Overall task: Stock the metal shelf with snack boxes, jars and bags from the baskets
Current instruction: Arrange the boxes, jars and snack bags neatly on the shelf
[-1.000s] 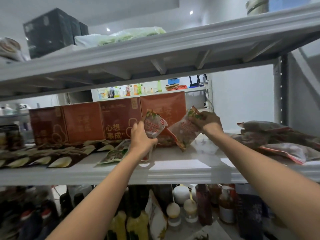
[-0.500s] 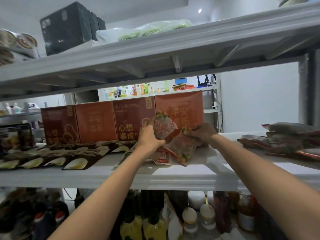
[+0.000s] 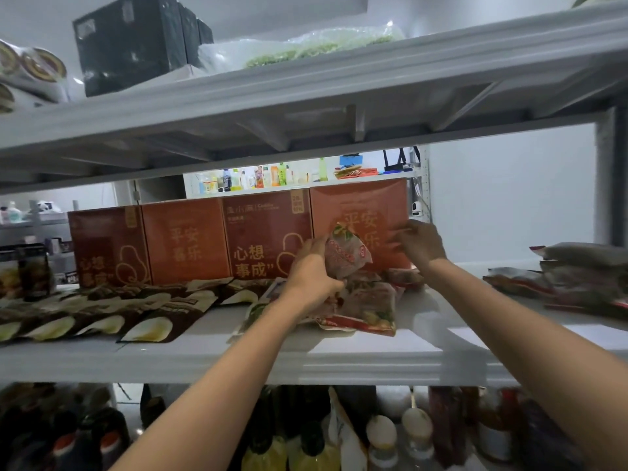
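Note:
My left hand grips a red-and-clear snack bag and holds it upright over the middle board of the white metal shelf. Below it a second snack bag lies flat on a small heap of similar bags. My right hand hovers just above and behind that heap with relaxed fingers, holding nothing, in front of the rightmost red box. A row of several red boxes stands along the back of the board.
Dark pouches with yellow chip pictures cover the board's left part, and dark jars stand at far left. A stack of snack bags lies at the right. Bottles fill the lower level; black boxes sit above.
My right hand laid its snack bag flat on the heap, let go and lifted up toward the red box. My left hand kept its bag upright.

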